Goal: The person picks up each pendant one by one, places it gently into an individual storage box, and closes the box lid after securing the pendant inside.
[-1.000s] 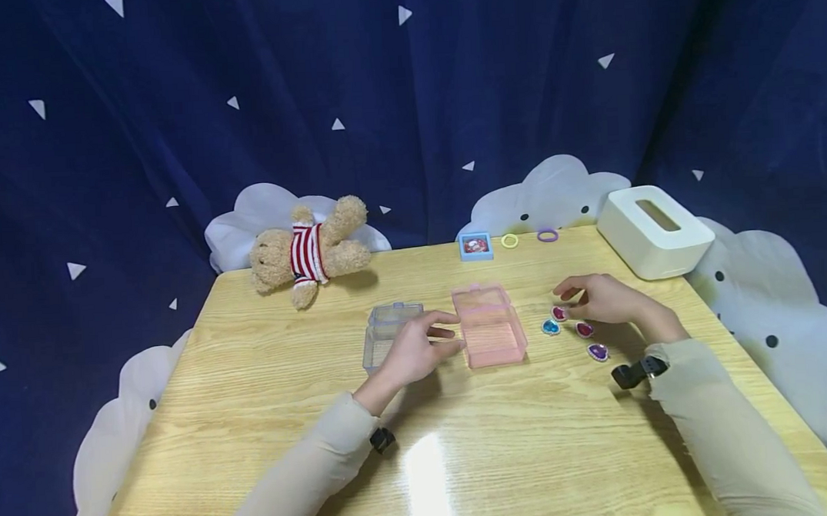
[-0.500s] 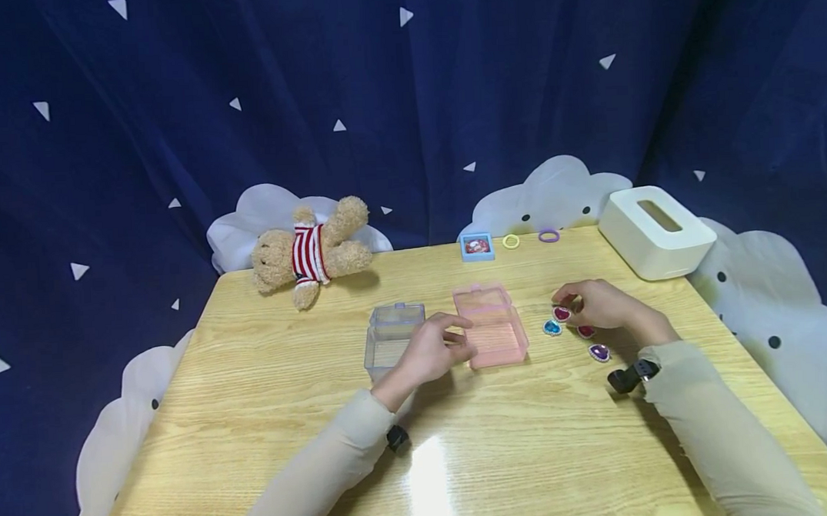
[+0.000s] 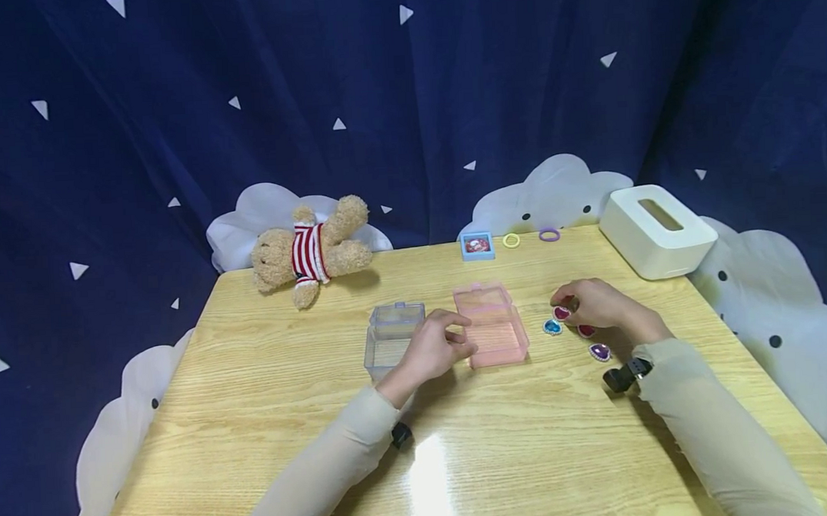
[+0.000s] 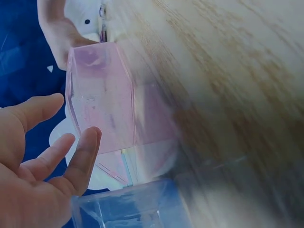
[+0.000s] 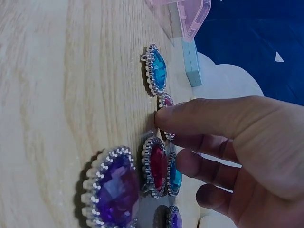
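My left hand (image 3: 431, 348) hovers at the left side of an open pink see-through box (image 3: 499, 357). In the left wrist view its fingers are loosely bent, apart from that box (image 4: 102, 102), and hold nothing. An open grey-blue clear box (image 3: 397, 314) stands behind this hand. My right hand (image 3: 599, 302) pinches a red heart-shaped gem charm (image 3: 561, 313) with thumb and index finger; its far side is hidden by the fingers. Around it lie a blue gem charm (image 5: 158, 71), another red one (image 5: 156, 166) and a purple one (image 5: 116, 190), all with beaded silver rims.
A teddy bear (image 3: 309, 251) lies at the back left. Along the back edge are a blue-framed square (image 3: 477, 247), a yellow ring (image 3: 511, 241) and a purple ring (image 3: 549, 235). A white tissue box (image 3: 655, 236) stands at the back right.
My left hand has shifted slightly right, closer to the pink box. The right thumb and index finger have closed on the red gem charm, the hand edging a little left.
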{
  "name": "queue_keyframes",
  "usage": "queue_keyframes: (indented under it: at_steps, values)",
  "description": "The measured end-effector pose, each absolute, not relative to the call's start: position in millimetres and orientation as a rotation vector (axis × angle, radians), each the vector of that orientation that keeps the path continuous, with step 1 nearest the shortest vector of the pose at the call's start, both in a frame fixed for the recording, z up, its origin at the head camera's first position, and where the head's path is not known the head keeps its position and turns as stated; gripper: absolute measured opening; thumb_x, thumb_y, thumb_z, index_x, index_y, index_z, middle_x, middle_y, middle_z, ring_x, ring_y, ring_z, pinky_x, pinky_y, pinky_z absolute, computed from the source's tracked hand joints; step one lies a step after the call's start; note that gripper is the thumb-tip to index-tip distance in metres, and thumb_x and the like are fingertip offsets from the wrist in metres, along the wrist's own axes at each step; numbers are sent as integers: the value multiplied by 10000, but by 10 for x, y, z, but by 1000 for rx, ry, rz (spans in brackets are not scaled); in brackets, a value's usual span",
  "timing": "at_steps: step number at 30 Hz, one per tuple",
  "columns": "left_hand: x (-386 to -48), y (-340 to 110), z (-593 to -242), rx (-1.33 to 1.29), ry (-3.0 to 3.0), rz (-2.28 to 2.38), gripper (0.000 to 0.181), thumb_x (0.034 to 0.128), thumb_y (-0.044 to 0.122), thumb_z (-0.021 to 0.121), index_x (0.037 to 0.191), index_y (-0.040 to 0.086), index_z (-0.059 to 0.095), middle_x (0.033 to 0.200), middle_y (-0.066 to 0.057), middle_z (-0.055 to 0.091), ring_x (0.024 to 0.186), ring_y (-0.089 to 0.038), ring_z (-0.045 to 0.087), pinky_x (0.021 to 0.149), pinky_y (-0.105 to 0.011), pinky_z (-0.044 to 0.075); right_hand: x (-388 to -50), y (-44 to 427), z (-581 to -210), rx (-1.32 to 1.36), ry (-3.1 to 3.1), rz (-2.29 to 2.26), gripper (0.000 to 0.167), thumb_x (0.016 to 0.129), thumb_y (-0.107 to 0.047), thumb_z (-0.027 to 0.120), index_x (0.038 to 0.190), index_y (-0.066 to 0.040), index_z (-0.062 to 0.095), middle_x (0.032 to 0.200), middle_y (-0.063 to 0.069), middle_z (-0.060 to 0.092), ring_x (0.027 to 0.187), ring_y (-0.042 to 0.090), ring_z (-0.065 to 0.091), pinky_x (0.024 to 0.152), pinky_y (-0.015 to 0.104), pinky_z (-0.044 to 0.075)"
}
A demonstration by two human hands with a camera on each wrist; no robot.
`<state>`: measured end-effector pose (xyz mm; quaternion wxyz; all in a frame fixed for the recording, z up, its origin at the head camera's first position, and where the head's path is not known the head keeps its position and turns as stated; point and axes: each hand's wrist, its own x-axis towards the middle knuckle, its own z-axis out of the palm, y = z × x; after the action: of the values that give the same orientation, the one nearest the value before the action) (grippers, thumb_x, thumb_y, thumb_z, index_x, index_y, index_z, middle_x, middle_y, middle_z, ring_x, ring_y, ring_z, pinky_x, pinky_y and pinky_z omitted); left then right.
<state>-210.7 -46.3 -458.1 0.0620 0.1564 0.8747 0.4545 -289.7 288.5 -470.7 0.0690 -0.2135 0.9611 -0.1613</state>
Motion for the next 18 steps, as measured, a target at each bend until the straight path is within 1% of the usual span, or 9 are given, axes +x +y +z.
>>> queue_keyframes:
  at_steps: [5,8,11,15,18]
  values:
    - [-2119,-464,-4593,457,2667,1355,433,839,146,806,1241,51,679,1328,-137,589,948,-239,742,732,-160,581,-2910,2885,-4714,-624,2905,-448,280,814,-166,802,1080,-103,744,951,29,721,871,176,635,838,442,543]
    - [-2133,-461,-4597,462,2688,1326,441,833,174,814,1237,55,683,1323,-133,599,921,-221,746,734,-156,577,-2917,2894,-4717,-607,2916,-456,259,825,-211,801,1060,-117,744,909,6,712,830,154,617,799,409,532]
    - [-2152,-457,-4601,476,2707,1292,443,841,199,808,1241,55,682,1326,-134,606,893,-190,749,736,-169,580,-2919,2914,-4715,-577,2928,-486,274,833,-267,803,1062,-128,742,881,-10,699,790,141,595,754,364,509]
    - [-2165,-452,-4596,473,2709,1262,447,854,210,796,1259,61,678,1344,-130,615,886,-167,753,751,-198,589,-2909,2922,-4680,-554,2938,-552,300,836,-293,806,1083,-138,737,922,-7,713,796,130,611,737,329,508]
    - [-2169,-443,-4590,464,2709,1246,472,842,217,809,1271,74,674,1355,-124,623,883,-156,753,761,-217,592,-2896,2894,-4632,-574,2940,-602,303,842,-301,804,1093,-147,733,955,-8,725,787,122,605,716,307,498]
